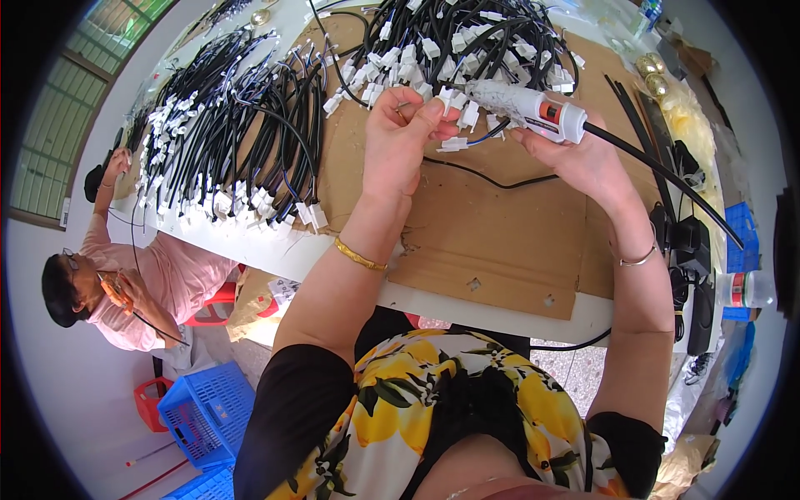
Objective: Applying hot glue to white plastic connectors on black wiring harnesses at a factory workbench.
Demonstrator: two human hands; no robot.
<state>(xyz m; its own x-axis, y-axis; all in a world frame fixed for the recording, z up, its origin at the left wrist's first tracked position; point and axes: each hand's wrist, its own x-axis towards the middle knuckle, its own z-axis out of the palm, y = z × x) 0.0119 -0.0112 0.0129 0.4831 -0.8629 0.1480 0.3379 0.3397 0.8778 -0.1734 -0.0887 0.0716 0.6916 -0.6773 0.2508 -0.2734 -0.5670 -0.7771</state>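
My left hand [395, 140] is closed, its thumb and fingertips pinching a small white plastic connector [452, 99] over the cardboard. In my right hand [583, 160] is a white hot glue gun [529, 107] with an orange patch, its smeared front end pointing left at the connector. A long black rod [667, 171] sticks out of the gun's back end. Below the gun, a short black cable with blue wire [492, 135] runs to another white connector [454, 145]. The gun's tip is hard to make out against the connectors behind it.
Heaped black cables with white connectors [467, 50] lie beyond my hands; bundled cables [250, 142] cover the table's left. Cardboard [500, 242] lies beneath. A co-worker in pink [167, 279] sits left, near a blue crate [208, 408]. Black adapters [692, 246] stand right.
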